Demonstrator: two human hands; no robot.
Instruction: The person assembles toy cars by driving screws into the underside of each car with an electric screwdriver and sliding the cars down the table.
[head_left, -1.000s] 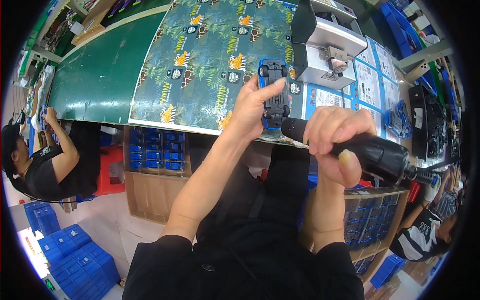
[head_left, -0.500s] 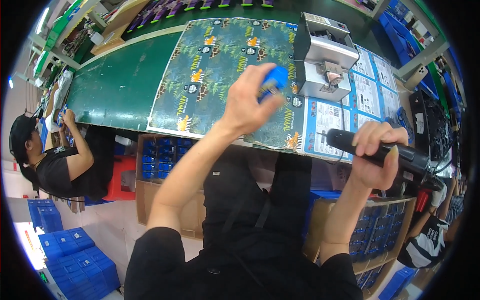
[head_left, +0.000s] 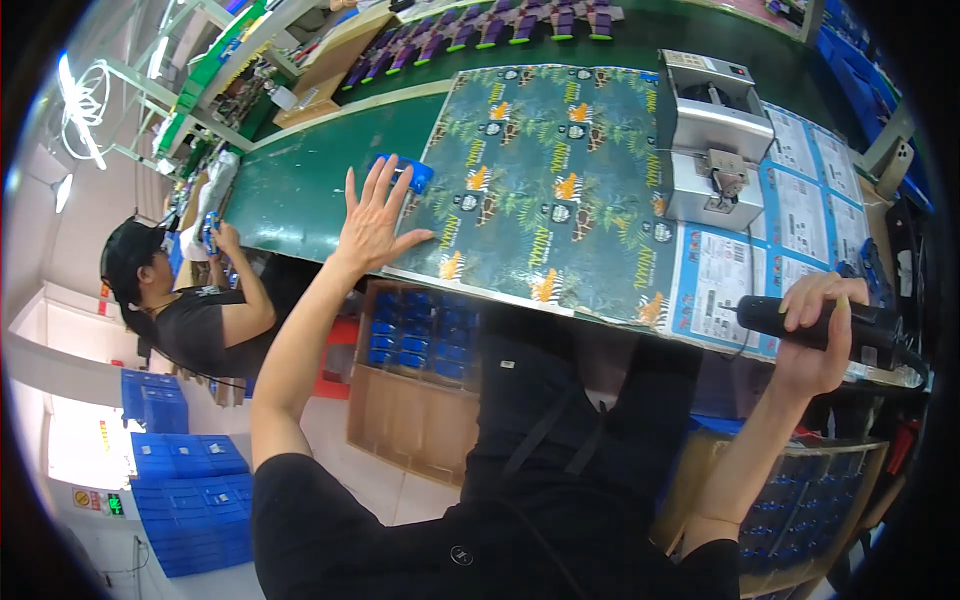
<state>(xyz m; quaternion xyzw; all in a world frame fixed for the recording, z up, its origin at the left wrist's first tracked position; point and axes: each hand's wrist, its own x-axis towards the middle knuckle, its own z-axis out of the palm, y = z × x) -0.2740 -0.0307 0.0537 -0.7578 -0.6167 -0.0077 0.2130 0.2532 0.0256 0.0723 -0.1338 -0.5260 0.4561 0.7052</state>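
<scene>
My left hand (head_left: 372, 228) is stretched out at the left edge of the printed sheet, its fingers spread. Just beyond those fingers, partly hidden behind them, a small blue plastic part (head_left: 420, 178) lies on the green bench. Whether the fingertips touch it I cannot tell. At the right, my right hand (head_left: 822, 345) is wrapped round a black electric screwdriver (head_left: 765, 315), held nearly level above the bench's front edge with its thin bit pointing left. A silver screw feeder (head_left: 715, 195) stands on the bench beyond the screwdriver.
Printed sheets with animal pictures (head_left: 530, 210) cover the middle of the green bench (head_left: 300, 200). Purple and green parts (head_left: 490, 30) lie in a row at the back. Cartons of blue parts (head_left: 425, 335) stand below. A co-worker (head_left: 200, 310) works at the left.
My left hand has moved left with the blue part and let go of it on the bench, fingers now spread. The right hand keeps its hold on the screwdriver. The whole view has shifted.
</scene>
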